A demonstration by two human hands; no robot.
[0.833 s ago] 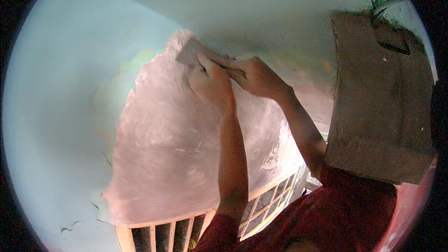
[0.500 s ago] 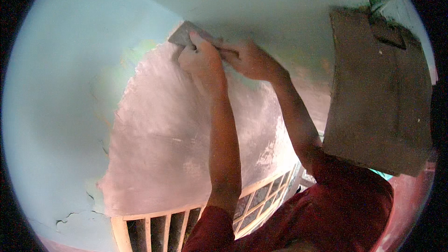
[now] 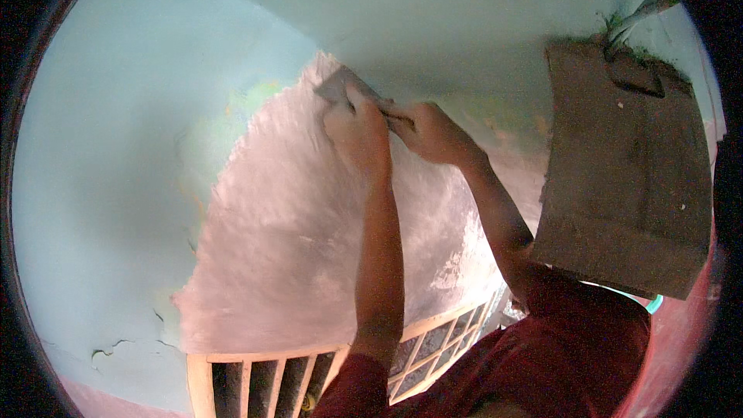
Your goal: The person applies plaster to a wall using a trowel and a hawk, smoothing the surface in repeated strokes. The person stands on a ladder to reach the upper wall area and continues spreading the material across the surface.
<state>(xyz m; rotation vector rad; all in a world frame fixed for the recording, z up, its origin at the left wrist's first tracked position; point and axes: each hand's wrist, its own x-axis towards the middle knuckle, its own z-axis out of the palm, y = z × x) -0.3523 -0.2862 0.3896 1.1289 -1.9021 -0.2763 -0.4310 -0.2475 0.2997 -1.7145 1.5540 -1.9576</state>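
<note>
A flat grey trowel (image 3: pixel 330 87) rests against the top of a rough pinkish plaster patch (image 3: pixel 255 263) on the pale blue painted wall (image 3: pixel 101 147). My left hand (image 3: pixel 357 131) is closed on the trowel's blade, its thumb lying over the face. Just to its right, my right hand (image 3: pixel 433 131) is closed round the far end of the same trowel, around what looks like its handle. The patch rises to a point under the blade, with greenish flaking paint along its left edge.
A large brown cardboard sheet (image 3: pixel 623 178) hangs at the right, below a cable or pipe (image 3: pixel 650 8). A cream-framed window (image 3: pixel 282 360) with bars runs along the bottom, partly behind my arms and red sleeves. Cracks mark the lower left wall.
The trowel and both hands went up and left half a second ago, and are now back lower and farther right, beneath the tip of the patch.
</note>
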